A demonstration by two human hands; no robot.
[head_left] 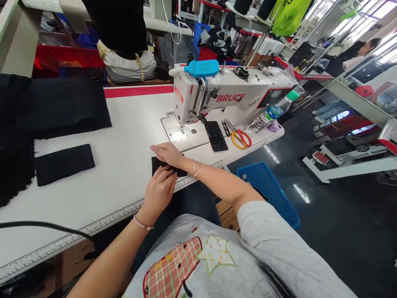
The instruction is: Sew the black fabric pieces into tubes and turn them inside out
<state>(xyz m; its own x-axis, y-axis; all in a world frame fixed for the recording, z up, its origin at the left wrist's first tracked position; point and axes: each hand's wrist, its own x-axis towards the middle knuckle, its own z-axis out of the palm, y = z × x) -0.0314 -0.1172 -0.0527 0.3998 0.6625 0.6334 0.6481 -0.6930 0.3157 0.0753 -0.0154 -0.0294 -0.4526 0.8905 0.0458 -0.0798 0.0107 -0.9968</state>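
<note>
A small piece of black fabric (164,166) lies on the white sewing table (108,182), just in front of the machine's needle plate. My left hand (158,192) rests on it from the near side, its fingers pressed onto the cloth. My right hand (167,153) crosses above, lying along the fabric's upper edge with fingers together, pointing left. Behind them stands a white BRUCE sewing machine (229,97), its presser foot (181,129) just beyond my right fingertips. The fabric is not under the foot.
A folded black cloth (63,164) and a larger black fabric pile (58,107) lie at the left. Beyond the machine are a phone (215,135), orange-handled scissors (238,138) and a water bottle (269,114). A blue tray (266,192) sits below the table's right side.
</note>
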